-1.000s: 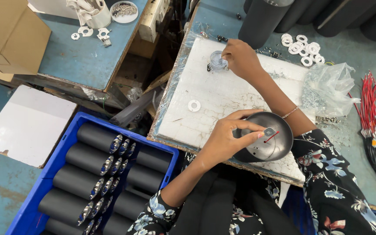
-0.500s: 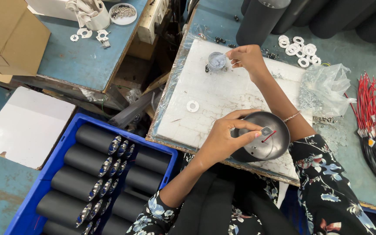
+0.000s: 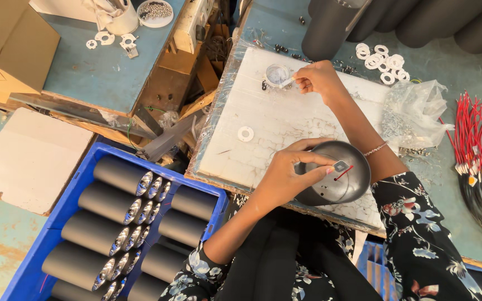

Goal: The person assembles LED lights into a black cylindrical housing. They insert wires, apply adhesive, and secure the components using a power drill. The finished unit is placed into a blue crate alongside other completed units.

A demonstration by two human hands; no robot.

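Grey metal, dished and shiny inside: that's the round grey metal reflector bowl (image 3: 335, 174) sitting on the white crackled work board (image 3: 263, 120), and the left hand (image 3: 285, 177) has its fingers curled over the near rim with the thumb and forefinger tips pressed on a small square chip (image 3: 341, 165) just past them, in the middle of the dish, where a short red wire (image 3: 345, 172) pokes out. Looks like thin spun metal to me, so light and stiff, but probably easy to dent and slick on that polished inner face; I'd grip it by the rim like this rather than by the curved wall. The right hand (image 3: 320, 79) is well away at the far end of the board, fingers pinched together on something tiny I can't make out, right beside a small clear plastic cup (image 3: 277, 74) just off the fingertips. Between the two hands lies a flat white plastic washer (image 3: 245, 134), and more of those white rings (image 3: 383, 57) are scattered beyond the right wrist. Further out from that arm there's a crumpled clear plastic bag (image 3: 417, 111) and a bundle of red and black wires (image 3: 478, 150). Out past the left elbow sits a blue plastic crate (image 3: 57, 234) packed with black cylindrical tubes (image 3: 115, 174).
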